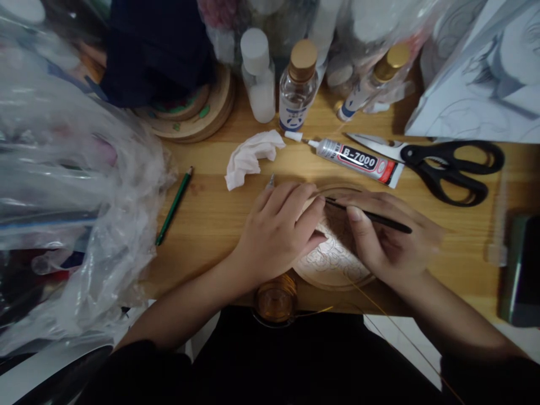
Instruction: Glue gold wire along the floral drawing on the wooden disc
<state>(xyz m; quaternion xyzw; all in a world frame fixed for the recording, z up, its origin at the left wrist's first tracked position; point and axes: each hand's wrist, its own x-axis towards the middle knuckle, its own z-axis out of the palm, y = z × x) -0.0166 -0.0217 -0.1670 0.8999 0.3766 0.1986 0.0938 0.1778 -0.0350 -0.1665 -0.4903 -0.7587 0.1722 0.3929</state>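
A round wooden board (333, 281) with a line drawing of curls on white lies near the table's front edge. My left hand (278, 230) rests over its left side, fingers bent onto it, holding it. My right hand (390, 236) pinches slim black tweezers (388, 221), whose tip meets my left index finger above the board. What lies at that tip is too small to make out. Thin gold wire (379, 308) trails from the board to the lower right. A spool of gold wire (276, 301) sits just below my left hand. A silver pointed tip (270, 180) pokes out behind my left fingers.
Beyond the board lie a B-7000 glue tube (358, 160), its white cap (293, 136), black-handled scissors (453, 163) and crumpled tissue (253, 154). Bottles (298, 90) stand behind. A green pencil (175, 205) and plastic bags (84, 185) are left; a dark device (523, 270) is right.
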